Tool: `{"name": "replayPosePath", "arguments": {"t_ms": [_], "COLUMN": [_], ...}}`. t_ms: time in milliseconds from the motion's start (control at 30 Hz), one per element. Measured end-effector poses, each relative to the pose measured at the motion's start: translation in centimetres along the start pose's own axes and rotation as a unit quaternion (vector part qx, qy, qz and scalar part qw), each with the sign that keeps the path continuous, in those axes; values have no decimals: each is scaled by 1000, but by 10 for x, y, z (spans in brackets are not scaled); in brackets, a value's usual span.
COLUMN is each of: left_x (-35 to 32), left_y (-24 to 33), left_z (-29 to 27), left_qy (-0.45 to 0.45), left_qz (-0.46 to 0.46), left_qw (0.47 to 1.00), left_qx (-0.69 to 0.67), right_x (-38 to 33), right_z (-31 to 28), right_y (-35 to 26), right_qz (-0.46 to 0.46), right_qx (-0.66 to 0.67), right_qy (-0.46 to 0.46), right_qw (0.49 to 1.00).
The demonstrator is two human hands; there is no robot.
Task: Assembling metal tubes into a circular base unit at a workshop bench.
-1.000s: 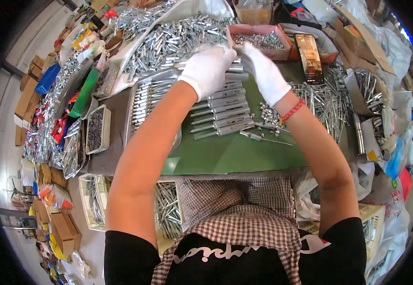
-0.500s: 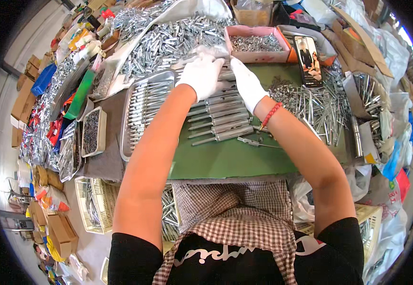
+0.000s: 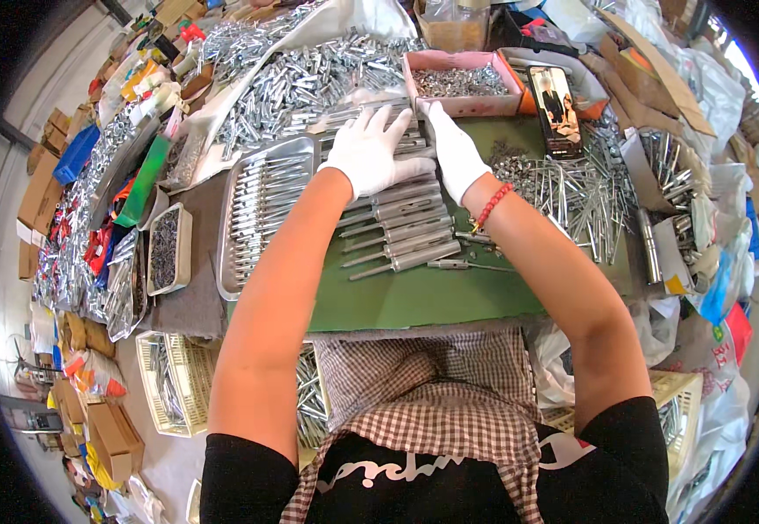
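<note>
My left hand point(image 3: 373, 154), in a white glove, rests spread over a row of metal cylinders with thin rods point(image 3: 414, 229). They lie side by side on a green work surface point(image 3: 397, 303). At the cylinders' right ends is my gloved right hand point(image 3: 456, 155), its fingers stretched out flat and upright, apparently gripping nothing. Part of the row is hidden under my hands. To the left of the row, a metal tray point(image 3: 223, 253) holds several slim metal rods point(image 3: 266, 205) laid in a line.
A big heap of small metal parts point(image 3: 310, 83) lies at the back. A pink box point(image 3: 471, 106) of small pieces stands behind my hands, beside a propped phone point(image 3: 556, 109). Loose thin rods point(image 3: 576, 201) are piled on the right. A small bin point(image 3: 185, 249) sits at left.
The fingers of my left hand have spread apart and the hand has come slightly nearer. My right hand stays at the row's right ends. The whole view has shifted slightly.
</note>
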State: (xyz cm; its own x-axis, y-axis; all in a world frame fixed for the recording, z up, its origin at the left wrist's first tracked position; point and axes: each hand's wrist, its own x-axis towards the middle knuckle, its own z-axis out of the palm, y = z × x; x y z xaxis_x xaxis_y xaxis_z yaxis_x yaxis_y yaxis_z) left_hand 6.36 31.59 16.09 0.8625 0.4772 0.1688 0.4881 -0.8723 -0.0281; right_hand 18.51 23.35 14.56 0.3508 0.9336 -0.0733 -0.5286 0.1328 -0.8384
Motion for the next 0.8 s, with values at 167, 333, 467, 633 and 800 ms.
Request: {"name": "replayPosePath", "arguments": {"t_ms": [167,333,467,633,800], "left_x": [0,-11,-28,-35,-19], "left_y": [5,-3,-7,-3,-21], "left_z": [-6,-17,-26,-10,-17], "left_qy": [25,13,64,108,182], "left_qz": [71,91,87,113,31], "left_qw": [996,995,991,984,981], "left_qx": [48,-31,-85,-91,-65], "right_x": [6,3,-4,-3,-3], "right_z": [-15,-20,-10,-6,-12], "right_y": [3,3,0,0,0], "right_qz": [15,-3,15,15,-26], "right_qx": [-16,-29,7,19,19], "right_qy": [-10,-25,-31,-27,-30], "right_qw": [1000,999,999,999,999]}}
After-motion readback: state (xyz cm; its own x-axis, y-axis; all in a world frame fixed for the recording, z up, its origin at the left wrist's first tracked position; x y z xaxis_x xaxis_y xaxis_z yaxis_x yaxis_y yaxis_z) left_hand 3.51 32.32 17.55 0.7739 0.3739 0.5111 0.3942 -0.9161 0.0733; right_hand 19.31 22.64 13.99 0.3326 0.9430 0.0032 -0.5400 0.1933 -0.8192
